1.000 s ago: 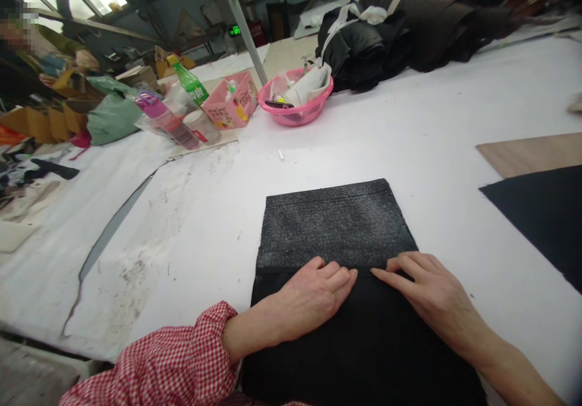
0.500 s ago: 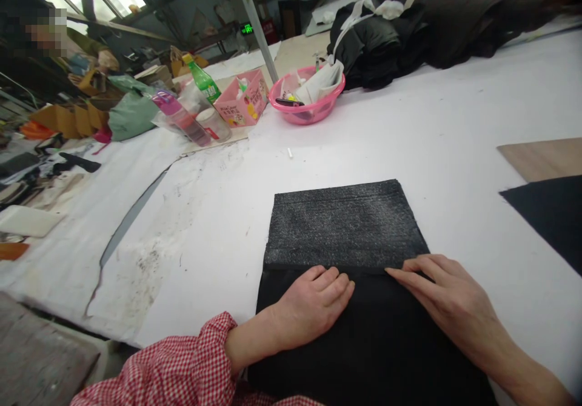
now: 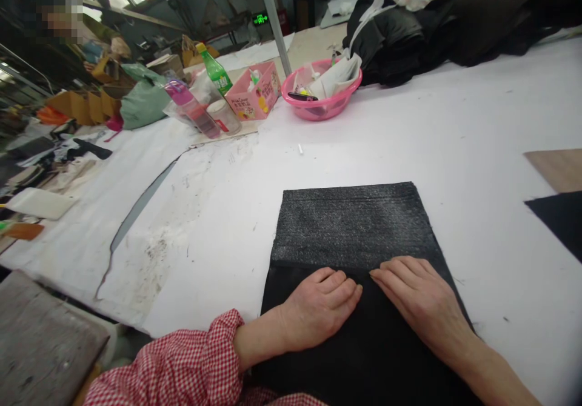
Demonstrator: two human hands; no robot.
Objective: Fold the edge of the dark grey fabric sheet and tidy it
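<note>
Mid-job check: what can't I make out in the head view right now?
All in the head view:
Undersides of the left grip and right grip: hidden by the hands' own backs, so pinching or pressing is unclear.
Near end of the black fabric: cut off by the bottom edge.
Dark cloth: cut off by the right edge.
Small white piece: too small to identify.

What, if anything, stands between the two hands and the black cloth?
Nothing visible does: the left hand and the right hand both touch the black cloth directly, near the speckled panel. The pink basin stands farther back, apart from them.
</note>
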